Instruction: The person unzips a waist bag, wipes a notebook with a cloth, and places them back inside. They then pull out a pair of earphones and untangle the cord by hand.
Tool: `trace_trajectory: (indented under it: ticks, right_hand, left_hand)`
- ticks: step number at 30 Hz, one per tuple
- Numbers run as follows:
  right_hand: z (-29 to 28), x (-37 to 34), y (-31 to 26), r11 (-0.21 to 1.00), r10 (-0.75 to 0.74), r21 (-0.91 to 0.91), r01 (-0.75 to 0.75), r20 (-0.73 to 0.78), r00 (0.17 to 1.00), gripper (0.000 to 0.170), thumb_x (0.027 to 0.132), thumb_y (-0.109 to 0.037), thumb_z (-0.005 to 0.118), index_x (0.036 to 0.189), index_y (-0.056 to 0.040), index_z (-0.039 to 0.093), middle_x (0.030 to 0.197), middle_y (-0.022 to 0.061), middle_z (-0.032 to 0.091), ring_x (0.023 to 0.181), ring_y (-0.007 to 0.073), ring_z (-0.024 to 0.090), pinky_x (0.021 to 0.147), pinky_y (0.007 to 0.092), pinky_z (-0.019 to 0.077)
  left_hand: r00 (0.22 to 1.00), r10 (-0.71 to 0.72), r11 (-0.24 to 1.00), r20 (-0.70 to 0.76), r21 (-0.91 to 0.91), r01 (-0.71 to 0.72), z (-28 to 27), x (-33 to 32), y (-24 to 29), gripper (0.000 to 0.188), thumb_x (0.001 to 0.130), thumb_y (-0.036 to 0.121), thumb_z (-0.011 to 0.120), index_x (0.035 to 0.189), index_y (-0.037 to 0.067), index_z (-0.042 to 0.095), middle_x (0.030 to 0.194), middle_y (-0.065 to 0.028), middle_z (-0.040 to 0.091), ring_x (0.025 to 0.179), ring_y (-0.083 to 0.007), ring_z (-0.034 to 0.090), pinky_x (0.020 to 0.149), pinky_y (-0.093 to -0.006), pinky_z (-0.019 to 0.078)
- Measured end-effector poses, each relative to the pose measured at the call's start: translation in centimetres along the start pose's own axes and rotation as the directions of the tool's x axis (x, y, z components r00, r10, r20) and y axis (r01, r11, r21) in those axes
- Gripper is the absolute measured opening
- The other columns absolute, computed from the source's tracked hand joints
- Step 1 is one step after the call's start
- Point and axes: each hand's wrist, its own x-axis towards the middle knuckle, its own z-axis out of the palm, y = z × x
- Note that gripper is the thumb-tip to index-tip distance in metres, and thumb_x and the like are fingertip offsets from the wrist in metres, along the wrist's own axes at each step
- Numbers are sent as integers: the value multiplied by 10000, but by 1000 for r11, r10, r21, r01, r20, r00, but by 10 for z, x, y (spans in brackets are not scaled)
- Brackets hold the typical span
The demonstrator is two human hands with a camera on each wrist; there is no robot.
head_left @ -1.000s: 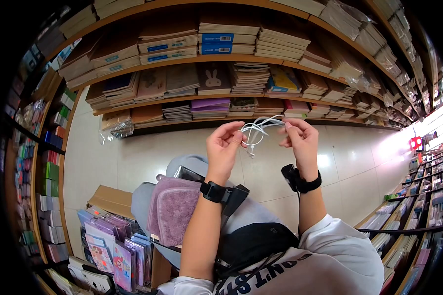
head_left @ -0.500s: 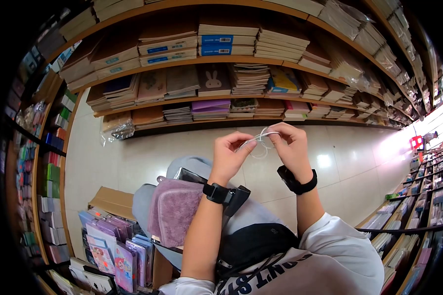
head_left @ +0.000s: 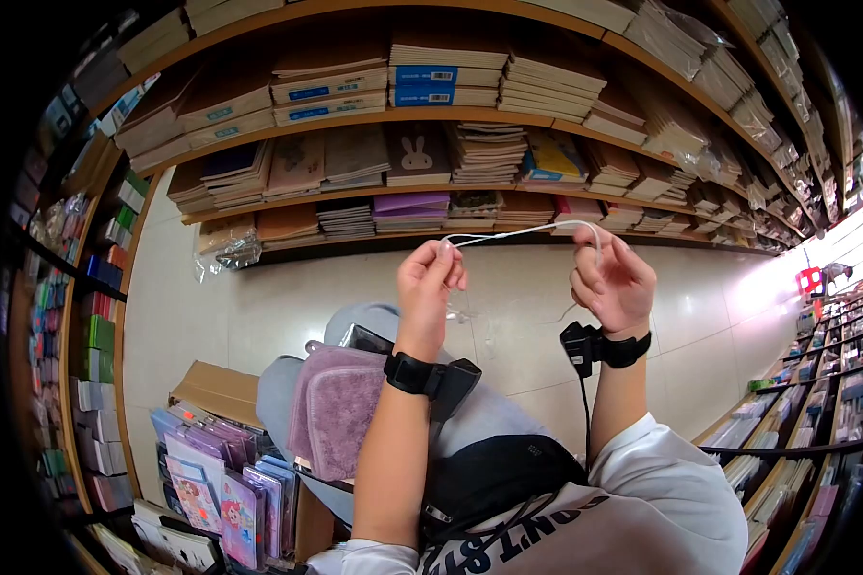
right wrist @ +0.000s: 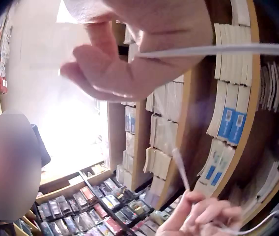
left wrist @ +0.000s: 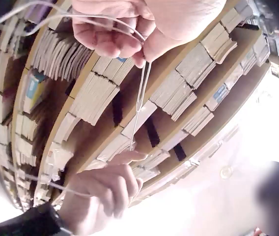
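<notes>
A thin white cable [head_left: 523, 231], which looks like an earphone cord, stretches between my two hands in the head view. My left hand [head_left: 426, 292] pinches it between thumb and fingertip, and a loop sticks up there. My right hand [head_left: 616, 287] has its fingers curled with the cable running over and into them; a loose end hangs below that hand. In the left wrist view two strands of the cable [left wrist: 142, 88] join into one between the hands. The right wrist view shows a thicker white sleeve [right wrist: 178, 160] near the left hand's fingertips.
Shelves of stacked notebooks [head_left: 451, 72] run across the front. A purple plush pouch [head_left: 340, 412] lies on the person's lap. A cardboard box [head_left: 216, 391] with packaged stationery stands at lower left. More shelving [head_left: 786, 489] lines the right. Tiled floor [head_left: 518, 345] shows beneath the hands.
The hands came together with the looped, bundled cable, then moved apart. The cable is now drawn out in a longer span, and the right hand has turned palm more inward.
</notes>
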Motion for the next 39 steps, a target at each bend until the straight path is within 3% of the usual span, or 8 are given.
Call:
trace_trajectory:
  ticks: [2, 9, 14, 17, 23, 32, 38, 39]
  right_hand:
    - [-11, -6, -8, 994, -45, -102, 45, 6, 999, 356, 972, -289, 433, 1160, 13, 439, 569, 34, 425, 494, 158, 471, 471, 276, 338]
    - [-6, -17, -53, 942, -334, 67, 329, 80, 939, 498, 1018, -236, 352, 1449, -4, 261, 633, -16, 437, 480, 130, 458, 432, 272, 301]
    - [-15, -24, -133, 916, -382, 92, 390, -98, 919, 424, 1048, -169, 294, 1422, 31, 290, 666, -7, 416, 463, 62, 366, 402, 193, 297]
    - [-8, -32, -176, 894, -444, -125, 429, -128, 887, 415, 1056, -183, 309, 1402, 46, 317, 670, 0, 409, 478, 64, 363, 404, 189, 288]
    - [12, -75, -224, 826, -557, -110, 553, -2, 831, 427, 1062, -156, 251, 1415, 83, 273, 711, 45, 389, 520, 114, 353, 488, 251, 324]
    - [24, -118, -253, 694, -694, -274, 666, -6, 720, 428, 1035, -65, 269, 1425, 108, 239, 717, 28, 371, 522, 97, 336, 506, 239, 294]
    - [56, -84, -255, 778, -537, -302, 550, 133, 833, 478, 1052, -128, 256, 1476, 69, 157, 709, 14, 394, 536, 83, 378, 461, 214, 352]
    - [75, -68, -248, 779, -506, -343, 526, 152, 849, 482, 1055, -146, 253, 1480, 60, 158, 709, -3, 398, 533, 60, 375, 447, 207, 342]
  left_hand:
    - [998, -19, 1000, -58, 22, 20, -3, 1, 2, 159, 971, 124, 527, 867, 15, 576, 692, 17, 455, 599, -68, 375, 549, -236, 344]
    - [994, -45, 987, -104, 150, 61, -5, -1, 9, 180, 990, 149, 500, 883, 21, 568, 651, 33, 417, 560, -61, 346, 530, -225, 314]
    - [985, -169, 986, -12, -2, 169, -27, 8, 3, 213, 999, 171, 494, 911, 7, 597, 629, 45, 430, 530, -42, 344, 498, -213, 298]
    - [962, -258, 951, -89, 149, 269, -21, 6, 7, 240, 1020, 186, 445, 899, 22, 570, 626, 52, 401, 539, -52, 344, 519, -216, 315]
    - [945, -287, 866, -159, 380, 327, -25, 9, 4, 283, 1035, 228, 416, 971, 28, 606, 592, 59, 396, 533, -55, 372, 512, -214, 320]
    - [912, -251, 829, -325, 414, 376, -42, 11, -2, 314, 1020, 184, 359, 1096, 23, 619, 857, -91, 669, 662, -107, 577, 511, -224, 382]
    - [946, -169, 769, -276, 563, 302, -40, 12, -7, 316, 874, 23, 510, 1175, 48, 603, 939, -45, 676, 783, -112, 612, 622, -204, 425]
    - [975, -157, 836, -159, 504, 216, -51, 16, -17, 471, 795, -50, 506, 1256, 32, 560, 1100, -77, 644, 938, -119, 595, 700, -196, 448]
